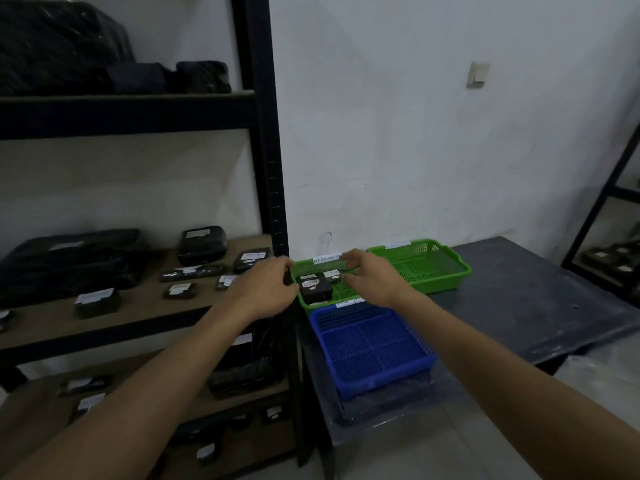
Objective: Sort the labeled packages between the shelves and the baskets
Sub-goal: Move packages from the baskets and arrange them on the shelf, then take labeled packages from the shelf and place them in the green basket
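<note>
Both my hands reach over a green basket [313, 306] on the dark table. My left hand [266, 287] hovers at the basket's left rim, fingers curled and apart. My right hand [372, 275] hovers over its right part, fingers spread, holding nothing. Inside the basket lie small black packages with white labels, the biggest one [315, 289] between my hands. A second green basket [424, 263] stands empty to the right. A blue basket [372, 344] sits in front, also empty. More labeled black packages [201, 244] lie on the middle shelf [138, 306] to the left.
A black shelf post [273, 168] stands between the shelves and the table [519, 289]. Large black bags fill the upper shelf [62, 46]. The lower shelf holds several small packages [90, 401]. Another rack [609, 237] stands at the far right.
</note>
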`<state>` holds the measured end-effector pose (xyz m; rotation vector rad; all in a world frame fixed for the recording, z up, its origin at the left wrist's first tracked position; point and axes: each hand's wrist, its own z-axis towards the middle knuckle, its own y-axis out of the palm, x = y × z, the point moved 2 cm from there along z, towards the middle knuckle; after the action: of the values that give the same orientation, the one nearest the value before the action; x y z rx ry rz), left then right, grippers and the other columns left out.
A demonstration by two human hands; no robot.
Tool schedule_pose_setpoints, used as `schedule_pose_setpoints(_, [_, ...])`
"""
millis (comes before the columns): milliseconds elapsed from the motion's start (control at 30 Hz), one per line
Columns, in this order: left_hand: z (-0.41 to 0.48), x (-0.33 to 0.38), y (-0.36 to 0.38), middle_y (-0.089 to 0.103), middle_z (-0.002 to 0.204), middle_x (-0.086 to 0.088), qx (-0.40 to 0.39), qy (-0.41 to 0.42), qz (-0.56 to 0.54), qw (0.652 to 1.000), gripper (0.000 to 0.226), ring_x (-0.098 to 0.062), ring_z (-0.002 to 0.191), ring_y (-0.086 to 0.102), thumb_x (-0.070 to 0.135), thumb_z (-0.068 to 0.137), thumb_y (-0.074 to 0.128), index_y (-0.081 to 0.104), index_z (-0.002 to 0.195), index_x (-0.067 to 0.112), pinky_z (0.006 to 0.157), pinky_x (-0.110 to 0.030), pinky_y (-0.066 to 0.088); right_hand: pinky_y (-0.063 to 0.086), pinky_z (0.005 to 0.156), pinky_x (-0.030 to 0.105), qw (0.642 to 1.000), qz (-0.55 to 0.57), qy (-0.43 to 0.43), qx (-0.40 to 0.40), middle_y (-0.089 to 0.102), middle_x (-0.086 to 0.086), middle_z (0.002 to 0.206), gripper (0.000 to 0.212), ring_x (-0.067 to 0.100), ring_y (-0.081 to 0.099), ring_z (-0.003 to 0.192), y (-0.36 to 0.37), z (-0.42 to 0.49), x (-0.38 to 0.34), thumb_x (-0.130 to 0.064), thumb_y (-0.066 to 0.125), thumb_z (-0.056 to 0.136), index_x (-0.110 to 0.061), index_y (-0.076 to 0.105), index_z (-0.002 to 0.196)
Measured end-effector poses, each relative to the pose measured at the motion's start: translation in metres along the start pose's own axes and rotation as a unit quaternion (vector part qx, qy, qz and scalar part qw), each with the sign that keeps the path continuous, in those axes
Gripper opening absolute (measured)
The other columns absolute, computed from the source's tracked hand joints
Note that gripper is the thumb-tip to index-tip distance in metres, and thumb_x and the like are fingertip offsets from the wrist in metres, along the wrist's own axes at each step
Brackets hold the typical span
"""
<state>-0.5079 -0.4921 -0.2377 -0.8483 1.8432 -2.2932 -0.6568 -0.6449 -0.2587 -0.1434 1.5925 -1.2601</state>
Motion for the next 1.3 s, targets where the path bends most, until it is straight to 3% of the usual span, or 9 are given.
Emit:
schedule_pose_setpoints(167, [-0.034,0.005,-0.035,0.058,0.132,0.001,0.022,-0.026,-0.008,0.999,0.051,-0.018,0.118,0.056,0.04,0.084,0.054,0.052,0.133,0.025,0.098,-0.041,0.048,0.047,0.082,0.025,0.999,0.015,-0.038,0.003,0.055,0.002,0.134,0.042,0.019,0.059,0.105,-0.014,-0.016,-0.037,-0.02,0.057,0.095,-0.019,0.049,0.137])
schedule_pose_setpoints(333, [-0.064,0.009,-0.073,0.057,0.131,0.002,0.053,-0.059,0.021,0.997,0.043,-0.02,0.115,0.056,0.037,0.087,0.056,0.053,0.13,0.027,0.095,-0.039,0.048,0.046,0.098,0.034,0.996,0.002,-0.092,0.0,0.058,0.003,0.131,0.042,0.022,0.055,0.117,-0.018,-0.026,-0.079,-0.024,0.058,0.095,-0.02,0.051,0.136])
schedule_pose_setpoints(500, [-0.1,-0.008,-0.121,0.055,0.132,0.001,0.07,-0.096,0.043,0.992,0.045,-0.019,0.114,0.055,0.036,0.09,0.057,0.049,0.133,0.026,0.096,-0.042,0.048,0.042,0.087,0.023,0.988,0.003,-0.152,-0.007,0.058,0.003,0.128,0.043,0.017,0.057,0.108,-0.015,-0.024,-0.139,-0.021,0.06,0.093,-0.019,0.052,0.136])
schedule_pose_setpoints(667, [-0.13,-0.036,-0.187,0.052,0.137,-0.002,0.127,-0.128,0.043,0.983,0.052,-0.019,0.117,0.054,0.034,0.091,0.059,0.043,0.14,0.025,0.099,-0.044,0.046,0.042,0.091,0.024,0.973,-0.008,-0.232,-0.006,0.057,-0.001,0.13,0.045,0.016,0.055,0.114,-0.007,-0.018,-0.222,-0.026,0.06,0.094,-0.022,0.05,0.137])
schedule_pose_setpoints(800, [-0.152,-0.066,-0.239,0.054,0.136,-0.004,0.178,-0.152,0.081,0.969,0.05,-0.022,0.119,0.054,0.033,0.092,0.057,0.047,0.139,0.02,0.1,-0.037,0.043,0.045,0.096,0.03,0.957,-0.012,-0.291,0.005,0.056,0.0,0.132,0.044,0.017,0.055,0.117,0.005,-0.012,-0.296,-0.027,0.06,0.094,-0.022,0.05,0.136])
schedule_pose_setpoints(967, [-0.171,-0.114,-0.299,0.058,0.129,-0.004,0.212,-0.171,0.11,0.956,0.048,-0.02,0.112,0.057,0.033,0.09,0.057,0.05,0.135,0.018,0.099,-0.038,0.047,0.041,0.092,0.025,0.941,-0.026,-0.338,0.024,0.056,0.001,0.131,0.043,0.018,0.053,0.119,0.032,0.001,-0.375,-0.02,0.058,0.095,-0.017,0.051,0.137])
schedule_pose_setpoints(1067, [-0.175,-0.153,-0.333,0.061,0.126,-0.005,0.225,-0.164,0.118,0.953,0.047,-0.021,0.11,0.058,0.033,0.089,0.057,0.052,0.133,0.018,0.098,-0.038,0.047,0.043,0.089,0.023,0.936,-0.019,-0.35,0.038,0.056,0.0,0.128,0.043,0.016,0.055,0.114,0.049,0.014,-0.418,-0.019,0.059,0.095,-0.017,0.051,0.136])
schedule_pose_setpoints(1200, [-0.174,-0.219,-0.371,0.061,0.126,-0.003,0.254,-0.137,0.107,0.951,0.046,-0.018,0.108,0.057,0.033,0.09,0.058,0.053,0.133,0.019,0.087,-0.026,0.043,0.043,0.087,0.023,0.931,-0.019,-0.354,0.089,0.059,-0.001,0.124,0.039,0.014,0.056,0.107,0.069,0.044,-0.476,-0.02,0.06,0.094,-0.02,0.054,0.132])
schedule_pose_setpoints(1300, [-0.17,-0.275,-0.395,0.061,0.125,0.001,0.257,-0.124,0.094,0.954,0.046,-0.017,0.102,0.059,0.036,0.087,0.058,0.054,0.131,0.022,0.091,-0.031,0.047,0.04,0.086,0.022,0.933,-0.037,-0.342,0.111,0.058,0.0,0.123,0.037,0.012,0.053,0.104,0.088,0.071,-0.519,-0.021,0.059,0.095,-0.019,0.055,0.131])
